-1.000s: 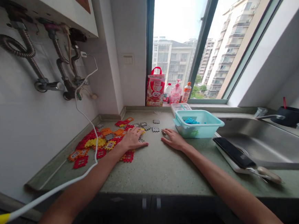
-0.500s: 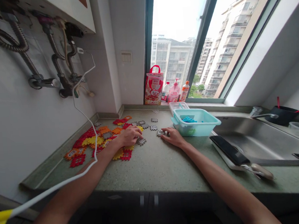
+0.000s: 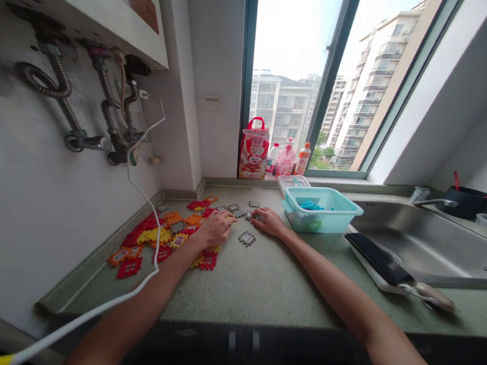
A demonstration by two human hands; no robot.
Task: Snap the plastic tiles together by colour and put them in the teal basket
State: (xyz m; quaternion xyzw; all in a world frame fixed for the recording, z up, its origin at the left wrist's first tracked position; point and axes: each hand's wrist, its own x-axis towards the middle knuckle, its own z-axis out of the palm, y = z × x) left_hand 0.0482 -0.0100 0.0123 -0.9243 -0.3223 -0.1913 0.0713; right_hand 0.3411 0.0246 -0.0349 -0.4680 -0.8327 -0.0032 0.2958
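Observation:
My left hand [image 3: 218, 228] lies over the right edge of a pile of red, orange and yellow interlocking plastic tiles [image 3: 150, 235], its fingers bunched. A bit of yellow shows under its fingertips; what they hold, if anything, is hidden. My right hand [image 3: 268, 222] has its fingertips closed on a small grey interlocking tile [image 3: 249, 216], partly covered by the fingers. Between my forearms, a grey tile with a window grid [image 3: 247, 238] lies flat by itself. More grey tiles [image 3: 234, 208] lie just beyond my hands.
A turquoise plastic tub [image 3: 324, 212] with blue pieces inside stands right of my right hand. Beyond it are the sink [image 3: 425, 235] and a black phone-like slab [image 3: 378, 256]. A white cable [image 3: 156, 245] hangs across my left forearm. Bottles [image 3: 286, 159] stand on the sill.
My right hand has moved left with the grey tile, closer to my left hand. The windowed grey tile, earlier at my left fingertips, now lies free and nearer to me. The view has tilted up slightly.

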